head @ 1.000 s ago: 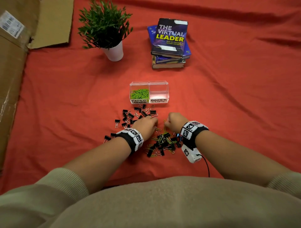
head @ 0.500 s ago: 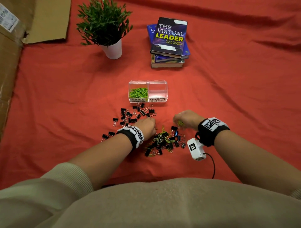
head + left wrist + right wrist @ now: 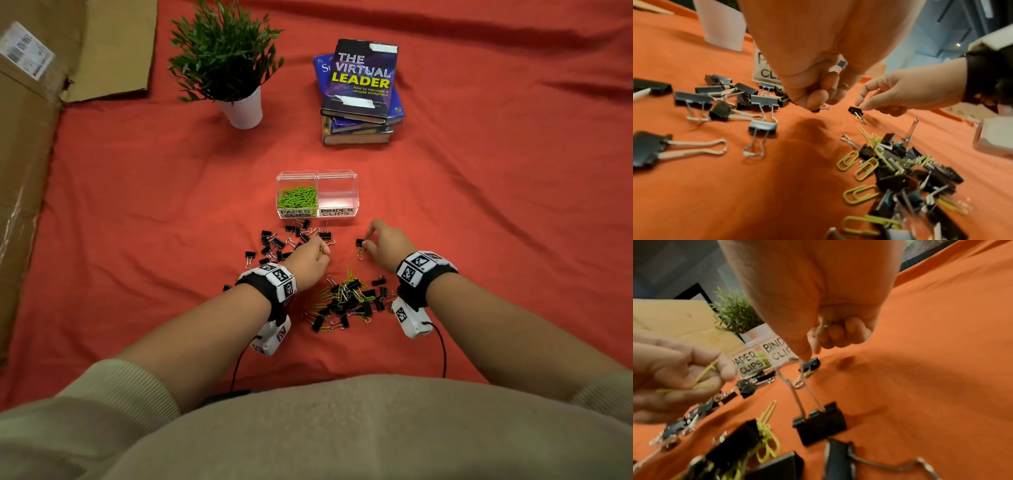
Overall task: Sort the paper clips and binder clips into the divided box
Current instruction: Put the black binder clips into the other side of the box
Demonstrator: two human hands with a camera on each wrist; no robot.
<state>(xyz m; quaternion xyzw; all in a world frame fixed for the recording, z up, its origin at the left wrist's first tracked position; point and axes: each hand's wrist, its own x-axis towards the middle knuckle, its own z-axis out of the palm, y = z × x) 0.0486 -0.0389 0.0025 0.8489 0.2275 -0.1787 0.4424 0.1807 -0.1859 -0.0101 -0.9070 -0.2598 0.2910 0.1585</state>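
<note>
Gripping green paper clips (image 3: 702,374) seen only wrist-side, left hand (image 3: 308,262); right hand (image 3: 388,245) pinches binder clip (image 3: 359,242).

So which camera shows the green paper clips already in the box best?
The head view: the paper clips fill the left compartment of the box. The right wrist view shows a green sliver behind the labels; the left wrist view only part of a label.

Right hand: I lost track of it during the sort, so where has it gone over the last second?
The right hand left the mixed pile, moving right and forward; its fingertips now touch a lone binder clip. The left hand moved slightly forward, holding green paper clips. The divided box stayed put.
</note>
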